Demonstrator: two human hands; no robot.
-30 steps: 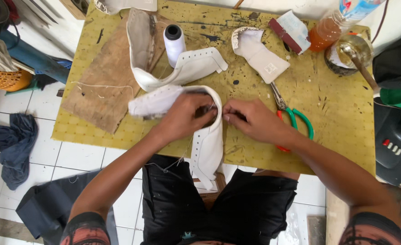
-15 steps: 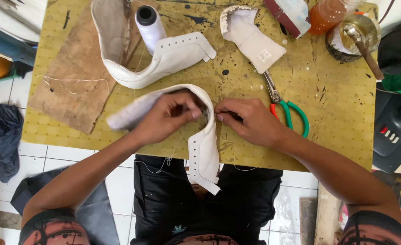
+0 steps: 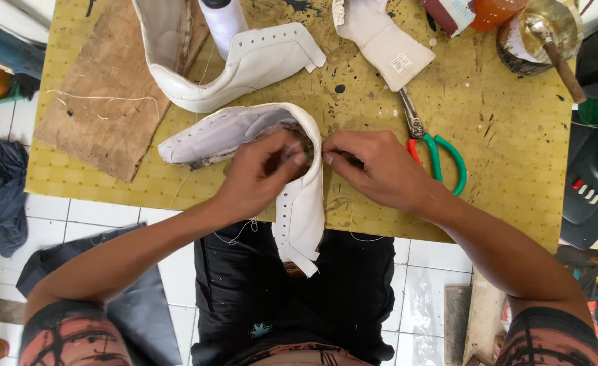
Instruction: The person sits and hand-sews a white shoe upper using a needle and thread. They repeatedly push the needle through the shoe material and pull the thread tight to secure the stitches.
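A white leather shoe upper with rows of eyelet holes lies bent over the near edge of the yellow table. My left hand reaches into its curved heel part and pinches the lining. My right hand presses against the outer side of the same bend, fingertips pinched at the seam; a thin thread trails below it. Whether a needle is in the fingers is too small to tell.
A second white upper and a thread spool lie behind, on a brown leather sheet. A white tongue piece, green-handled scissors, an orange bottle and a brass pot with a stick sit right.
The view has shifted closer to the table. Both hands stay on the bend of the upper, with my left fingers pushed deeper inside the heel.
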